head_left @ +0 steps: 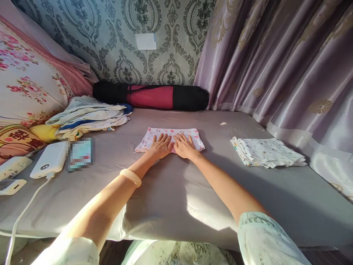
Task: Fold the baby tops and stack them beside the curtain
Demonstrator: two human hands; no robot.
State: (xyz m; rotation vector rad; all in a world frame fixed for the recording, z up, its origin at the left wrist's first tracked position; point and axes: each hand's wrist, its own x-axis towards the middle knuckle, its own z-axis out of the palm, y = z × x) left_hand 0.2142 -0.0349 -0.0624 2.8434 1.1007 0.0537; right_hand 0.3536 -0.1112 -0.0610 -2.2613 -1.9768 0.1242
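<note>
A folded white cloth with pink and red prints (pixel 198 139) lies flat near the middle of the grey-covered surface. My left hand (pixel 161 146) rests palm down on its left half, fingers spread and pointing away from me. Beside it, my right hand (pixel 184 145) presses flat on the right half, also with fingers spread. The thumbs nearly meet at the centre of the cloth. To the right lies a folded stack of white printed cloth (pixel 271 151), apart from both hands.
A pile of folded clothes (pixel 91 116) sits at the back left. Behind runs a long black and red rolled bag (pixel 150 97) along the wall. A white power bank (pixel 49 160) with a cable (pixel 26 211) lies at left. Purple curtains (pixel 261 66) hang at right.
</note>
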